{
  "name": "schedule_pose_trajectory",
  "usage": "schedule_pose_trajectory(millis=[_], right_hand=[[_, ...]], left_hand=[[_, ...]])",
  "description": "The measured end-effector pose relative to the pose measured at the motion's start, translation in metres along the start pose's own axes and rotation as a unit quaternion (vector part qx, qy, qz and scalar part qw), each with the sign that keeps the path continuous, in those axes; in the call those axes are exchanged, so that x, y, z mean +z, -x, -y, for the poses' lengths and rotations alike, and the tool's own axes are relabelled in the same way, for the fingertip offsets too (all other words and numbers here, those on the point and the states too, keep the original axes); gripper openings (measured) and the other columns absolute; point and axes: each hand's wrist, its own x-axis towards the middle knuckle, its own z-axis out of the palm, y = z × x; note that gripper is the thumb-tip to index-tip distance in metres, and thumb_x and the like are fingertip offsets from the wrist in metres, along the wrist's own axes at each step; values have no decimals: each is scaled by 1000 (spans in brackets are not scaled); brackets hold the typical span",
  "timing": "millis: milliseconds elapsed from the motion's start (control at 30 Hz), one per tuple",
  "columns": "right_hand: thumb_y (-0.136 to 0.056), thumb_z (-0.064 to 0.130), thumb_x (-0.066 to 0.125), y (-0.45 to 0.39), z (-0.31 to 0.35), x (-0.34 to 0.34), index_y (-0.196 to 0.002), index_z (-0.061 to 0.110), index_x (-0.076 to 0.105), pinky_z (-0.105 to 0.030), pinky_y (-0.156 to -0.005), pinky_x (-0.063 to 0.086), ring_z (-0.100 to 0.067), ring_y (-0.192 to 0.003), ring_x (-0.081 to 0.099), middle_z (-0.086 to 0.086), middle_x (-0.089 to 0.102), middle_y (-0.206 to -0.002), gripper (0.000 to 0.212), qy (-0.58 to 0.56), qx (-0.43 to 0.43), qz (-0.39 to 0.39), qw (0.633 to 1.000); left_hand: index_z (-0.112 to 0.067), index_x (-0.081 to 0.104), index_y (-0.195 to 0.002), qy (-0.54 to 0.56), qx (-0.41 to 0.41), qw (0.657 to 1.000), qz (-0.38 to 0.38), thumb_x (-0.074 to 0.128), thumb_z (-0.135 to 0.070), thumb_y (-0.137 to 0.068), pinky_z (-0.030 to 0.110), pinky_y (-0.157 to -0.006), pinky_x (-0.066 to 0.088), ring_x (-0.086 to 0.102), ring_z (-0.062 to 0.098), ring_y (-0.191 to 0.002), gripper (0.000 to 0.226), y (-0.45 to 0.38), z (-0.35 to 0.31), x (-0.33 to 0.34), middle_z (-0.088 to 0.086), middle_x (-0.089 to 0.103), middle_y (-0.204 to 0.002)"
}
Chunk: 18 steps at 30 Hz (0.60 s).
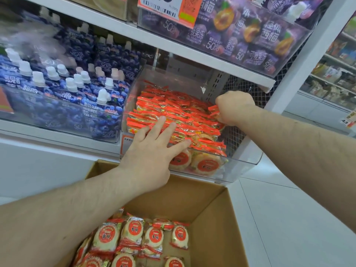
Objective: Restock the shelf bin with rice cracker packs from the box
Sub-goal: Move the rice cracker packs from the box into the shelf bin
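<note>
2 bare hands work at 1 clear shelf bin [248, 162], which is packed nearly to its rim with rice cracker packs [179, 110]; the exact number inside cannot be told, since the packs overlap. They stand on edge in rows, red crimped ends up, and 2 round cracker faces show through the bin's front wall. The left hand [152, 153] lies flat on top of the front rows, its fingers straight and spread, touching the wrappers. The right hand [232, 107] is curled at the bin's right side, its fingers pinching 1 pack [214, 110] by its red end, the pack's long axis running roughly upright. Below the bin sits 1 open cardboard box [212, 214], holding about 10 visible packs [134, 239]; these lean back with their round labels facing up and toward the viewer, long axes running front to back. To the left of the bin stands 1 bin of blue spouted pouches [63, 93], white caps up. On the shelf above rests 1 bin of purple pouches [250, 33], with 1 orange price tag [169, 8] hanging at its front.
</note>
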Motion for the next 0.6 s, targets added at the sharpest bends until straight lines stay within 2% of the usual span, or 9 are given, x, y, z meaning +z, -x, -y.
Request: schedule_pose_trajectory(millis=[100,167,267,333,400,433,533,600], right_hand=[[-82,13,66,-15,-3,2,-96,11,60,-33,-62,48,-25,-76,57,-3,54,-79,15,-40,-15,40,998],[-79,14,69,-22,-10,5,-103,10,62,-30,-58,48,-21,-73,59,-4,59,-81,26,-76,-21,69,994],[-78,25,77,-27,-26,16,-115,13,60,-33,-73,53,-22,-85,62,-4,65,-100,43,-146,-21,109,983],[-81,31,79,-28,-34,26,-122,15,56,-34,-84,50,-23,-93,59,-5,65,-112,50,-190,-22,116,975],[-84,34,76,-27,-36,37,-124,15,54,-33,-85,47,-24,-95,58,-6,64,-115,50,-207,-28,113,972],[-85,37,74,-27,-35,42,-123,15,53,-34,-86,46,-24,-95,56,-5,63,-114,48,-190,-33,106,975],[-83,55,69,-26,-29,50,-120,25,55,-45,-103,37,-27,-111,54,0,61,-111,50,-50,-27,75,996],[-78,61,70,-26,-24,48,-114,25,58,-43,-95,48,-25,-102,59,3,62,-101,52,-17,-20,88,996]], left_hand=[[-45,-7,-151,0,1,1000,-4,42,-29,-91,48,-117,2,-20,33,-147,78,-1,1,1,6,-12,-163],[-45,-6,-151,0,4,1000,-8,42,-29,-91,48,-117,2,-19,33,-147,78,0,1,2,7,-11,-163],[-45,-7,-150,-5,3,1000,-10,41,-30,-92,49,-117,1,-19,32,-147,78,0,1,3,7,-11,-163],[-45,-9,-150,-6,1,1000,-8,40,-29,-92,49,-117,0,-20,32,-147,78,1,1,4,7,-12,-163],[-45,-7,-151,-5,1,1000,-17,41,-29,-92,49,-117,0,-19,32,-147,78,2,1,5,8,-11,-163],[-44,-6,-151,-2,1,1000,-24,42,-29,-91,49,-117,1,-17,32,-148,78,2,1,5,9,-9,-163],[-44,-9,-150,-11,0,1000,-19,40,-29,-92,49,-117,1,-19,32,-148,78,2,0,5,8,-12,-163],[-44,-12,-150,-17,0,1000,-13,39,-29,-93,49,-117,0,-20,32,-147,78,2,0,5,8,-14,-163]])
